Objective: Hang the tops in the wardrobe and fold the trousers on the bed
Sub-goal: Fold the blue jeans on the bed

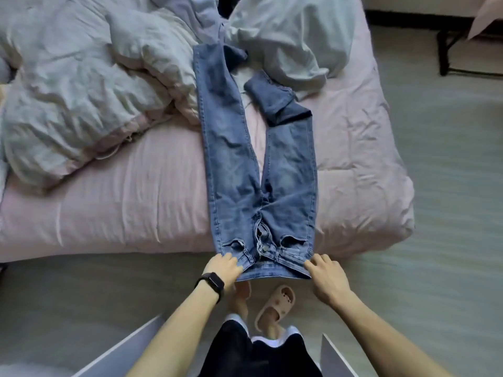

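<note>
Off to the left, a rumpled pale duvet (81, 91) heaped on the pink bed (136, 200). Gripping the waistband's left corner with the left hand (221, 269), black wristband (211, 282) showing. Down the middle, blue jeans (245, 172) laid flat on the bed, front up, right leg's end folded back. Pinching the right corner with the right hand (328, 276).

Both arms reach forward and down, left hand (223, 268) and right hand (326, 273) level and apart, fingers curled, each pinching a corner of the jeans (288, 191) waistband.
</note>
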`<state>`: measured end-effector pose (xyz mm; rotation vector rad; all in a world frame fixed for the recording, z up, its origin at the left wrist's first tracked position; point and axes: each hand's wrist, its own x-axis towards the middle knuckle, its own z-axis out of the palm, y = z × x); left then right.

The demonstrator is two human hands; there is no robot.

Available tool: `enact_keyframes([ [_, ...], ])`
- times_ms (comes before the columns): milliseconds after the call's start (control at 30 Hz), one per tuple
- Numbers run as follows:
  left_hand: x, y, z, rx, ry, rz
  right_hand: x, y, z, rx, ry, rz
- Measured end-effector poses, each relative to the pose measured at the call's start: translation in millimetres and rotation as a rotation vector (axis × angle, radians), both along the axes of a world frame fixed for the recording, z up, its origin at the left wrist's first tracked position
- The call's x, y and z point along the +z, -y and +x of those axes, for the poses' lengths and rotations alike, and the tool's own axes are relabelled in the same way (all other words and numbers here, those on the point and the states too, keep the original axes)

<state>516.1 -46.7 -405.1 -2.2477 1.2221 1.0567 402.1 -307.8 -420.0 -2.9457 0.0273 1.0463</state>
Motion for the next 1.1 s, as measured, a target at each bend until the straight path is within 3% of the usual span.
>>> enact_keyframes([
  [167, 14.7, 20.4, 28.5, 0.172, 0.102, -0.056, 13.9, 1.3, 38.0, -0.008, 0.141, 0.028],
  [333, 54.4, 51.4, 86.3, 0.344, 0.237, -0.272, 62.5, 4.6, 109.7, -0.035, 0.345, 0.080],
  [500, 87.5, 72.7, 169.6, 0.462, 0.308, -0.461, 104.6, 17.1, 191.6, -0.120, 0.589, 0.165],
  [667, 109.7, 100.7, 288.3, 0.498, 0.360, -0.554, 133.3, 37.2, 299.4, -0.209, 0.706, 0.181],
  [900, 93.5, 134.4, 412.6, 0.463, 0.379, -0.556, 118.2, 76.0, 404.8, -0.334, 0.676, 0.187],
  [1100, 36.9, 160.4, 476.7, 0.459, 0.360, -0.481, 63.5, 115.7, 476.2, -0.370, 0.555, 0.168],
])
